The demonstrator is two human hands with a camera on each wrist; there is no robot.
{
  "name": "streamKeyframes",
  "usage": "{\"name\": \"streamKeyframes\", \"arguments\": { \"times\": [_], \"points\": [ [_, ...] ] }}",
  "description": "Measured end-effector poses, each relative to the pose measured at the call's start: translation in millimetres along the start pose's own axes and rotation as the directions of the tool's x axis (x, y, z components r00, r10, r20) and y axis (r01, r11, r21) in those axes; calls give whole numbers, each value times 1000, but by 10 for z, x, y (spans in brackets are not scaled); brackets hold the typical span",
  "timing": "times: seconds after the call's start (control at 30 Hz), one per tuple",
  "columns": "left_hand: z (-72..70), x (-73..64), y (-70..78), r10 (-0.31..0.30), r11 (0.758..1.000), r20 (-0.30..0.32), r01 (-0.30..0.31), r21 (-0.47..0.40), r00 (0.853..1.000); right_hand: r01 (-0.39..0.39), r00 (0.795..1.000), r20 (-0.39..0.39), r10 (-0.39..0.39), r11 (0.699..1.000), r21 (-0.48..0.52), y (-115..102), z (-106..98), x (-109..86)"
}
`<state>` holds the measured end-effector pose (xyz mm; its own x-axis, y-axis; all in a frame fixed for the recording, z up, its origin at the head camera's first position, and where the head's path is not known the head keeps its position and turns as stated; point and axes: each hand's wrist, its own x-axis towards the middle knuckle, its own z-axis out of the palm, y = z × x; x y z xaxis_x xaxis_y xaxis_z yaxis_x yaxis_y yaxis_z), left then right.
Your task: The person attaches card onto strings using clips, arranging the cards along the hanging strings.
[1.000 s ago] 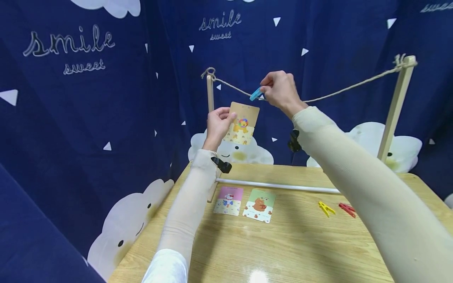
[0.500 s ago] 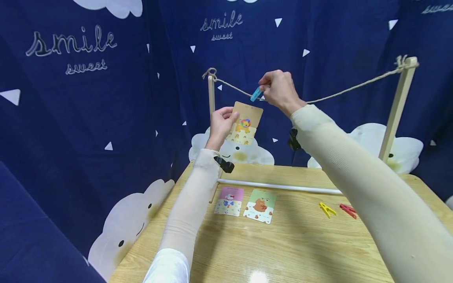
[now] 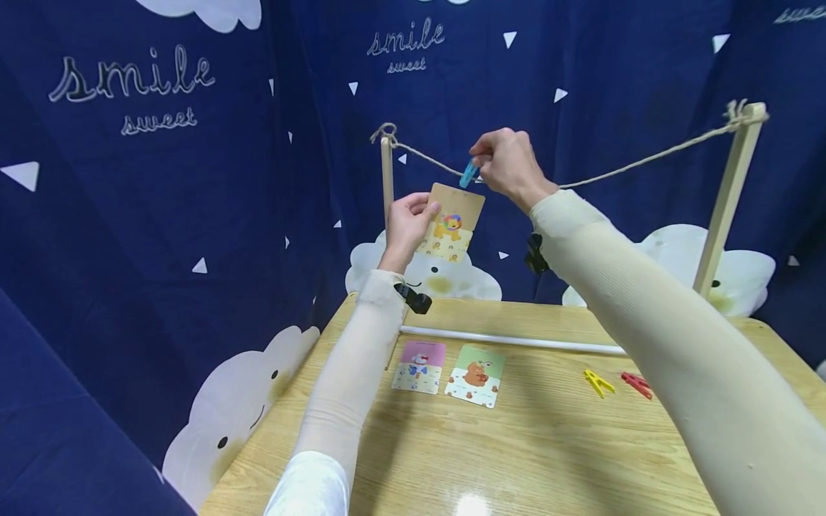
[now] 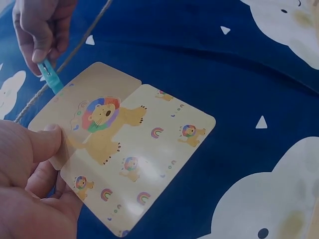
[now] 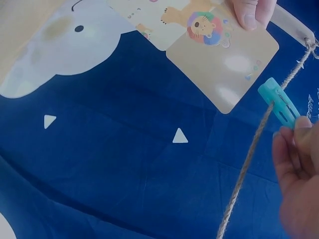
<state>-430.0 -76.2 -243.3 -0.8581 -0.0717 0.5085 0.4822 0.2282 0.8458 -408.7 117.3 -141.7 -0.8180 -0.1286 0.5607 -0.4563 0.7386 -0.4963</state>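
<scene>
Head view: the rope point(image 5: 243, 172) starts at the left, tied to the top of a wooden post point(image 3: 387, 172). Your left hand point(image 3: 408, 228) comes next, below the rope, thumb and fingers closed in a pinch. Well below the rope, the pink card point(image 3: 418, 367) lies on the table point(image 3: 503, 451). The lion card point(image 3: 454, 204), gripped at its left edge by that hand, is tilted just below the rope. The blue peg point(image 3: 468, 174) crosses the rope near the card; you can't tell whether it bites the rope. The green card point(image 3: 476, 376) lies well below the rope. Your right hand point(image 3: 511, 166), at rope height, pinches the blue peg's end. Farther right, well below the rope, lie the yellow peg point(image 3: 596, 382) and red peg point(image 3: 637, 385).
</scene>
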Motion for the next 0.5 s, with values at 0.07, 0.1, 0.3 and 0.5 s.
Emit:
{"name": "streamKeyframes", "arguments": {
  "times": [0.07,0.1,0.3,0.5],
  "points": [
    [13,-7,10,-2,1000,3,2,-4,1000,-1,1000,7,1,1000,4,1,-3,-5],
    [19,-10,16,-2,1000,4,2,-9,1000,-1,1000,11,1,1000,6,3,-3,-8],
    [47,-4,36,4,999,6,-3,-44,1000,4,1000,25,-4,1000,4,0,0,-26],
    [54,4,41,14,998,5,-13,-65,1000,10,999,32,-11,1000,8,8,-5,-28]
  ]
}}
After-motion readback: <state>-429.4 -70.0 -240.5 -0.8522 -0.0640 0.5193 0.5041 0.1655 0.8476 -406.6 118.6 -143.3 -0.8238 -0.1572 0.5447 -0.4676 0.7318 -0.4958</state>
